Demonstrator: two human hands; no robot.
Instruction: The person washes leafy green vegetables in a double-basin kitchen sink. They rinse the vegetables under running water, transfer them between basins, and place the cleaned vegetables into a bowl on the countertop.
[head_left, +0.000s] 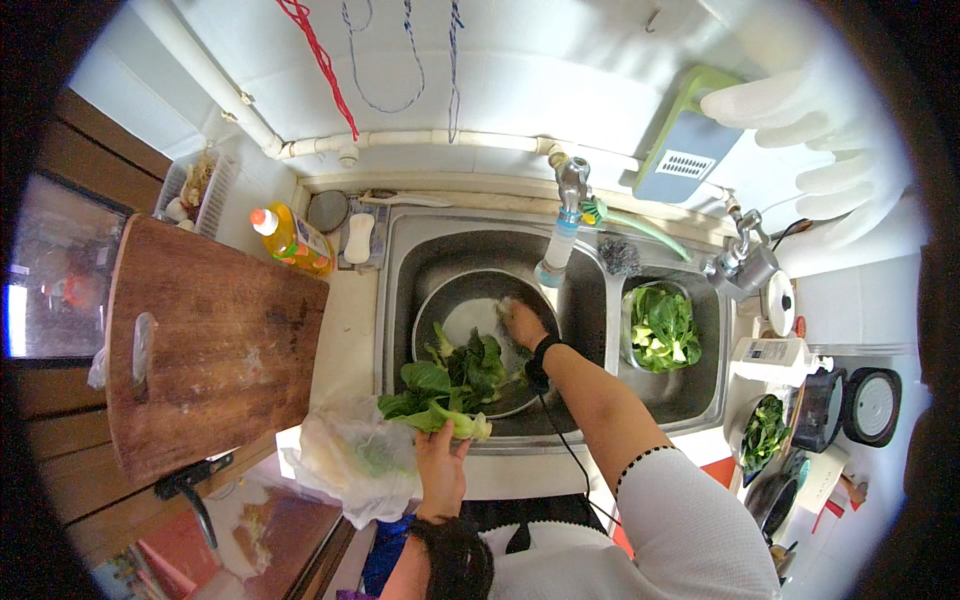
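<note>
My left hand (441, 466) holds a bunch of leafy greens, bok choy by the look of it (435, 415), by its pale stem end over the sink's front edge. My right hand (523, 324) is inside a large round metal basin (417, 330) in the left sink bowl; its fingers are blurred, and whether they hold anything does not show. More leafy greens (480, 367) lie in the basin, left of that hand. Above the basin's right side hangs the faucet's filter nozzle (556, 251). The right bowl has a clear container of cut greens (664, 328).
A wooden cutting board (217, 352) and an orange-capped bottle of yellow liquid (292, 240) stand at left. A plastic bag (352, 457) lies by the sink's front left corner. A steel-wool scrubber (619, 256) sits between the bowls. At right are a white bottle (772, 360) and a bowl of greens (765, 431).
</note>
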